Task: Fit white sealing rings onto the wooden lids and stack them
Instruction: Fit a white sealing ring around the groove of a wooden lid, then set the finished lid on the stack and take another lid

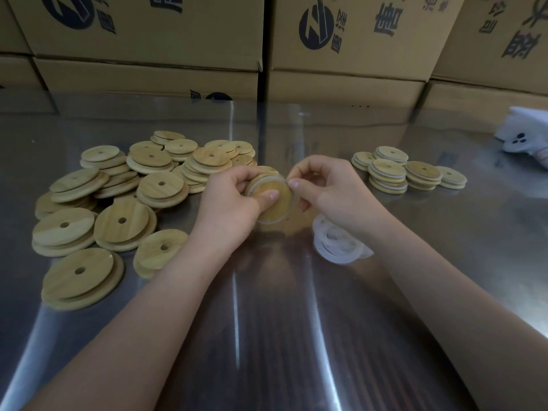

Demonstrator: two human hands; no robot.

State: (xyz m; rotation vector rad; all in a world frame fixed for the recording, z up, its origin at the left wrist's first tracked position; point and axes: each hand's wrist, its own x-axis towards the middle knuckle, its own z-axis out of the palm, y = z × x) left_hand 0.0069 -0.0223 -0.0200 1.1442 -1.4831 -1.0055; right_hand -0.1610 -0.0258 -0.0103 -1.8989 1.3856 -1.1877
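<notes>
We see both forearms reach in from the near edge and meet over the middle of the steel table (267, 321). The left hand (234, 200) curls round the left side of a wooden lid (277, 207), with its thumb laid flat across the lid's face and its fingers wrapped behind. The right hand (329, 188) is bent at the wrist, fingers folded in. Its thumb and forefinger pinch the white sealing ring (252, 189) at the lid's upper right edge.

The lid is held clear of the table, between the two hands. It is tilted so that its broad face looks back toward us and somewhat upward (being round, it has no long axis to speak of). The ring shows as a pale band along the lid's upper left rim and again below its lower edge.

To the left lies a loose heap of bare lids (118, 188), each with a hole through it. To the right, well apart, stand short stacks of ringed lids (406, 173). A pile of loose rings (338, 241) lies just under the right wrist. Cardboard boxes (148, 40) wall the far side.
</notes>
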